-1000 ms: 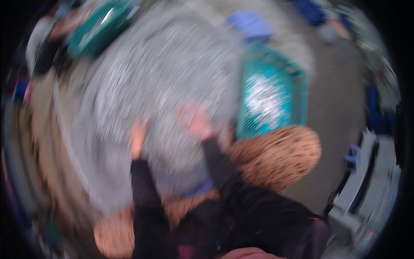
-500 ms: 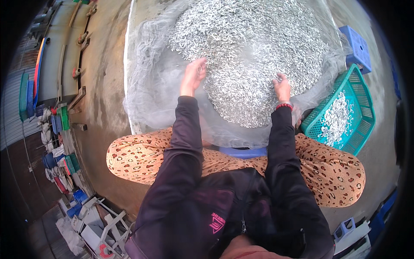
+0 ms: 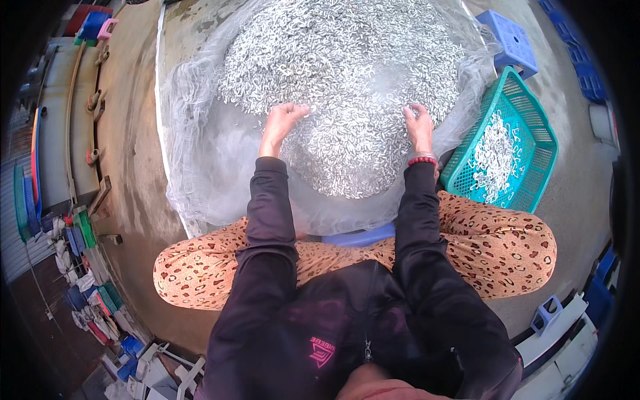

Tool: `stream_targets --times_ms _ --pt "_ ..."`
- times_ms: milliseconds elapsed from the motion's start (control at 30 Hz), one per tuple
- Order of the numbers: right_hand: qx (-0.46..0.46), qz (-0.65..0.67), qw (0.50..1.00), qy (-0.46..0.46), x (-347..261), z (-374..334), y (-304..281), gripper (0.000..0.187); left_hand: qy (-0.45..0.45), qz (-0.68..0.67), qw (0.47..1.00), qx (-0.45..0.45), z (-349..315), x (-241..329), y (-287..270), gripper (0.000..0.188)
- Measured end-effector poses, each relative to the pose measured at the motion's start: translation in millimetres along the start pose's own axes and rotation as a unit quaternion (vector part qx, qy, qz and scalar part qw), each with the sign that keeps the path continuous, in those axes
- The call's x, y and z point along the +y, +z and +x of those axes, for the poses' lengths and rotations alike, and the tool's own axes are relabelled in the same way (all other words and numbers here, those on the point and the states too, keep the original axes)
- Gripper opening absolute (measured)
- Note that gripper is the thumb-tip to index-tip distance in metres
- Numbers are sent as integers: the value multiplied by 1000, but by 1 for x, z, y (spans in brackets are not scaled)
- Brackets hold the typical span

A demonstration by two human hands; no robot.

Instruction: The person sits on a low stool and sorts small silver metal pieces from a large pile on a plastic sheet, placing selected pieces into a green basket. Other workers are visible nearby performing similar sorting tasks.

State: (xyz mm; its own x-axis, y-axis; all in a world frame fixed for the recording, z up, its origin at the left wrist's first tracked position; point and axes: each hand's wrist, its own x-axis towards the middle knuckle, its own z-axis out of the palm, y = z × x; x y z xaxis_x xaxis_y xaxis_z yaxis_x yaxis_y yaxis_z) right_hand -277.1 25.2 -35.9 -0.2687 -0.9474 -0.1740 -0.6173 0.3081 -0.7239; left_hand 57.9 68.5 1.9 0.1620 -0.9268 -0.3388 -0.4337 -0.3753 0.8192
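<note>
The left hand (image 3: 283, 121) and right hand (image 3: 419, 124), fingertips drawn together, contents indeterminable, have shifted nearer over the small silver-white slender pieces (image 3: 343, 83) heaped on white mesh netting (image 3: 193, 143), centring work near-side.

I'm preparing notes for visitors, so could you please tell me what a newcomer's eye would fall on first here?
Probably the broad heap of small silvery pieces on pale netting in the upper middle, with the left grip and right grip at its near part. Next might come the teal basket at right, holding pale curled pieces, then the spotted trousers below the heap.
</note>
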Motion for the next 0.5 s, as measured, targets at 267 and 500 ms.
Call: stream_targets --times_ms 267,500 --pt "-69 -135 988 32 48 7 32 33 58 -667 740 -73 -20 51 -21 31" --pt "-236 109 965 -45 7 2 30 29 -64 -388 909 -138 10 48 23 16"
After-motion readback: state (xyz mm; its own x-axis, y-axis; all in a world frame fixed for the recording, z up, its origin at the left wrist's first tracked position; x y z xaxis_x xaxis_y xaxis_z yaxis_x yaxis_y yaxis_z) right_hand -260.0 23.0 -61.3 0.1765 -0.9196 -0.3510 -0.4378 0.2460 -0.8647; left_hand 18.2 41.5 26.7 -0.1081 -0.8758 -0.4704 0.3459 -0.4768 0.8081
